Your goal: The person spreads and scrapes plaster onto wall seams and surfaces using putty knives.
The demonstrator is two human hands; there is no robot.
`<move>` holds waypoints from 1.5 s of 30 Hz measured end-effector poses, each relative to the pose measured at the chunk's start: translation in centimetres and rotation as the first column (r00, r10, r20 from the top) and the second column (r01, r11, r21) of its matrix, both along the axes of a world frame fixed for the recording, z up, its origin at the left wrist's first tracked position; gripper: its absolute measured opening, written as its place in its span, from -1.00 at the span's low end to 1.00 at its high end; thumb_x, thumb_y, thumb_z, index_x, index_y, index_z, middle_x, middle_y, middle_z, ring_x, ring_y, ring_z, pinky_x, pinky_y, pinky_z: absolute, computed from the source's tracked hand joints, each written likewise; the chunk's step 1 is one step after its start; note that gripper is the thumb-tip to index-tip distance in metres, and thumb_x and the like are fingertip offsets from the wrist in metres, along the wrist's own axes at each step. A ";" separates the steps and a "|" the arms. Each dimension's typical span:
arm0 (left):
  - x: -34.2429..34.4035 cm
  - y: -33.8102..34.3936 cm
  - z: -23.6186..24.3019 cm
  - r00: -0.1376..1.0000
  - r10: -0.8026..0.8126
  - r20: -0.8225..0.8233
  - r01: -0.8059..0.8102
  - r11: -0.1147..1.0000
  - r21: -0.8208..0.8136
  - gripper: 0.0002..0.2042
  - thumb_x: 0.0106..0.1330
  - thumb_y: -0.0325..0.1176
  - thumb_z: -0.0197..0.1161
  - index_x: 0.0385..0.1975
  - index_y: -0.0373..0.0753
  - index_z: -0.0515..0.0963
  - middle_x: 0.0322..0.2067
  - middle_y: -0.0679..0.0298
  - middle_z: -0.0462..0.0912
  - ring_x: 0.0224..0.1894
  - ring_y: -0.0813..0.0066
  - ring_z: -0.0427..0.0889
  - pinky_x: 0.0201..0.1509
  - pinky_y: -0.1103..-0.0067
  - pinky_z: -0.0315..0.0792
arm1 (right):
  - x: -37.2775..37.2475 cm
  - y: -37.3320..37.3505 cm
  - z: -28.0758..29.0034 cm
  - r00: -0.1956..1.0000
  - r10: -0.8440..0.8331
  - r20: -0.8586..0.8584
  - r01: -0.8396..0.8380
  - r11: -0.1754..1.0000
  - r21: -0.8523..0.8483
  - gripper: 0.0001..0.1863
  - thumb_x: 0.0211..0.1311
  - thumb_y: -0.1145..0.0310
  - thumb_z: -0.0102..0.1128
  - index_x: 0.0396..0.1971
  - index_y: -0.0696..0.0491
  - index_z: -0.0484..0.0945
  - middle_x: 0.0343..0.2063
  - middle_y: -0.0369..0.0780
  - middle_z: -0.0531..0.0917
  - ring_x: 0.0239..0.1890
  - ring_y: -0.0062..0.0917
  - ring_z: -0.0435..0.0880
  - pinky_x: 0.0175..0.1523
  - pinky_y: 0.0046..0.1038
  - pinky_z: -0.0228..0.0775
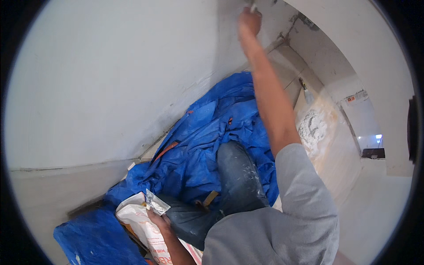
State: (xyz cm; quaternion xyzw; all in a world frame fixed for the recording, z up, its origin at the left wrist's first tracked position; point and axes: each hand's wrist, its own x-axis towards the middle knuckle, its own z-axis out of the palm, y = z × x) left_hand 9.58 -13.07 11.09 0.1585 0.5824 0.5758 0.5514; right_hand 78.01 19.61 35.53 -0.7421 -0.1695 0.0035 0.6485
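My left hand (160,219), low and left of my knees, is closed on a flat, pale rectangular plate (157,203) with some white paste on it. Stretched far up to the wall (119,79), my right hand (250,21) is a closed fist, slightly blurred. A small pale end of a tool (253,7) sticks out of it, and the rest of that tool is hidden. The wall around the right hand looks greyer than the white part to its left.
A crumpled blue tarp (198,132) lies under my bent legs (238,172). Beside my left forearm is a white printed sack (152,238). On the right, a pale sheet (331,154) bears a heap of white paste (313,128), with a putty knife (307,92) beyond it.
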 end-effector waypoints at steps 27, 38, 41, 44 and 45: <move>-0.2 -0.2 -0.2 1.000 0.015 -0.026 -0.016 0.999 -0.046 -0.57 0.40 -0.29 0.02 0.21 -0.32 0.33 0.07 0.12 0.53 0.08 0.25 0.57 0.13 0.37 0.50 | 8.7 -5.6 0.6 0.745 0.092 0.660 0.252 0.878 -0.408 -0.47 0.44 0.04 -0.15 0.15 0.10 0.50 0.00 0.09 0.62 0.11 -0.02 0.57 0.18 -0.07 0.38; -0.2 -0.5 -0.7 0.999 0.039 0.036 -0.039 0.999 0.004 -0.54 0.36 -0.34 0.01 0.25 -0.33 0.29 0.13 0.07 0.48 0.15 0.20 0.52 0.23 0.31 0.45 | 10.6 -7.5 1.1 0.604 0.344 0.719 0.446 0.601 -0.663 -0.49 0.48 0.04 -0.18 0.20 0.05 0.47 0.05 0.01 0.60 0.05 -0.07 0.62 0.09 -0.08 0.48; -1.1 -0.6 -1.2 0.998 0.056 -0.003 -0.056 0.998 -0.040 -0.52 0.34 -0.35 0.03 0.25 -0.32 0.30 0.13 0.08 0.48 0.14 0.19 0.53 0.22 0.30 0.46 | 10.7 -6.6 1.5 0.668 0.123 0.734 0.356 0.813 -0.461 -0.48 0.50 0.02 -0.22 0.18 0.06 0.48 0.06 0.05 0.60 0.06 -0.04 0.62 0.08 -0.06 0.49; -0.7 -0.3 -0.7 0.996 0.088 -0.026 -0.090 0.994 -0.056 -0.60 0.39 -0.32 0.01 0.19 -0.32 0.36 0.02 0.15 0.57 0.03 0.28 0.61 0.14 0.38 0.51 | 11.0 -6.2 3.3 0.779 0.207 0.592 0.286 0.723 -0.629 -0.44 0.44 0.02 -0.14 0.22 0.08 0.47 0.15 0.14 0.52 0.14 0.06 0.54 0.22 -0.07 0.37; 0.1 0.0 0.1 0.997 0.071 -0.007 -0.071 0.997 -0.033 -0.60 0.39 -0.33 0.01 0.20 -0.33 0.36 0.03 0.14 0.56 0.05 0.27 0.60 0.16 0.38 0.49 | 10.7 -6.1 3.4 0.773 0.213 0.597 0.289 0.720 -0.631 -0.44 0.44 0.02 -0.14 0.22 0.08 0.47 0.15 0.14 0.52 0.14 0.06 0.54 0.22 -0.07 0.37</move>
